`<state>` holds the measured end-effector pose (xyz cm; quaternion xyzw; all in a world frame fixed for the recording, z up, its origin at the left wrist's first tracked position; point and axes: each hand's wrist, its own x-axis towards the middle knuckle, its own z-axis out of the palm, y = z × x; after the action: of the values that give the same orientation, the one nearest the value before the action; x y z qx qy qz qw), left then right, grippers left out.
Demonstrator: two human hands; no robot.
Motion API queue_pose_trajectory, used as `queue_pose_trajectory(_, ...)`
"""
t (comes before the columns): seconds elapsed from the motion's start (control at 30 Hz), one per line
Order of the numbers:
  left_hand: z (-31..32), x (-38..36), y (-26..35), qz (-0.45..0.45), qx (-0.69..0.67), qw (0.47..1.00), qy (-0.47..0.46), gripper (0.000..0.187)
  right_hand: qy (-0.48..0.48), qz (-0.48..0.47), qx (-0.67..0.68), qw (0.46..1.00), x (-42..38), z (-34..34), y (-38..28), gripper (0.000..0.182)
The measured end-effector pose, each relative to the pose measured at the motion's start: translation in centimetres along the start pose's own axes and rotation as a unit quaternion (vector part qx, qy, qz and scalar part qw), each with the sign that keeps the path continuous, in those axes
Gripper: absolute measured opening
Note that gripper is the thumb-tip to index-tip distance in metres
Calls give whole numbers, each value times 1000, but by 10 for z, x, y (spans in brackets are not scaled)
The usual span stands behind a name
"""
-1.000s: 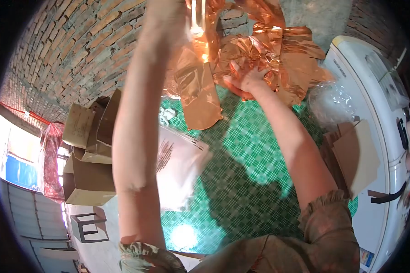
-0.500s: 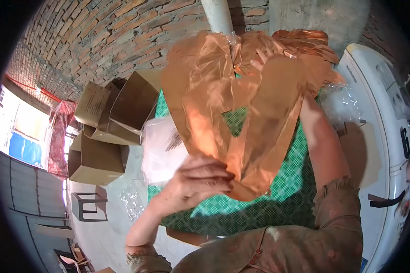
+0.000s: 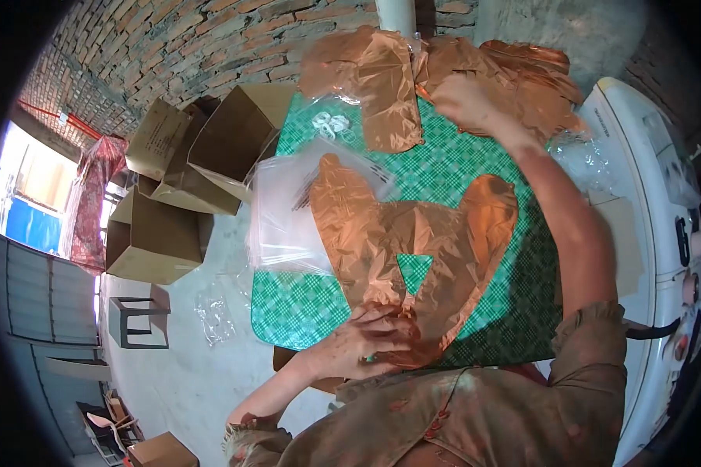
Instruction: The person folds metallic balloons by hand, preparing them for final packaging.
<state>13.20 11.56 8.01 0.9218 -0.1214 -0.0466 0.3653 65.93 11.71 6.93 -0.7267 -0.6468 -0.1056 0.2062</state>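
A flat copper-coloured foil balloon (image 3: 420, 226), shaped like a letter A with a triangular hole, lies across the green checked table cover. My left hand (image 3: 366, 335) has its fingers curled around the balloon's narrow near end, close to the table edge. At the far side, my right hand (image 3: 467, 103) reaches into a pile of similar copper foil balloons (image 3: 533, 93), its bent fingers pinching foil at the pile's left part. Another flat foil piece (image 3: 389, 101) hangs toward me from that heap, left of my right hand.
Clear plastic bags (image 3: 288, 226) lie partly under the balloon's left side. White ribbon-like coils (image 3: 331, 124) sit behind them on the green table cover (image 3: 296, 307). Open cardboard boxes (image 3: 160, 241) stand to the left, with a small stool (image 3: 139, 319) nearby. A white appliance (image 3: 639, 171) stands at the right.
The A-shaped balloon, raised and spread before me, has come down flat on the table nearer me. My right hand has let go of its far part and moved to the pile.
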Motion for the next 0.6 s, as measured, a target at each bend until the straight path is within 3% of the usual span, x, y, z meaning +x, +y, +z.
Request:
queue_pose_trajectory(0.03, -7, 2, 3, 11, 4, 1000, 18, 57, 9, -63, 5, 998, -4, 7, -19, 34)
queue_pose_trajectory(0.07, -11, 7, 0, 12, 8, 999, 38, 57, 18, -125, 12, 992, -10, 15, -36, 37)
queue_pose_trajectory(0.17, -19, 21, -8, -20, 46, 995, 89, 61, 64, -136, -1, 989, -27, 42, -67, 36)
queue_pose_trajectory(0.27, -6, 41, -28, -38, 174, 972, 151, 63, -54, -70, 63, 994, -28, 46, -79, 25)
queue_pose_trajectory(0.4, 2, 61, -47, -53, 224, 964, 133, 65, 38, -120, 41, 991, -29, 67, -72, 18)
queue_pose_trajectory(0.47, -11, 73, -52, -45, 230, 955, 181, 64, 85, -150, 25, 985, -31, 71, -74, 15)
queue_pose_trajectory(0.6, -65, 108, -77, -61, 191, 943, 265, 57, 67, -86, 16, 994, -31, 67, -82, 10)
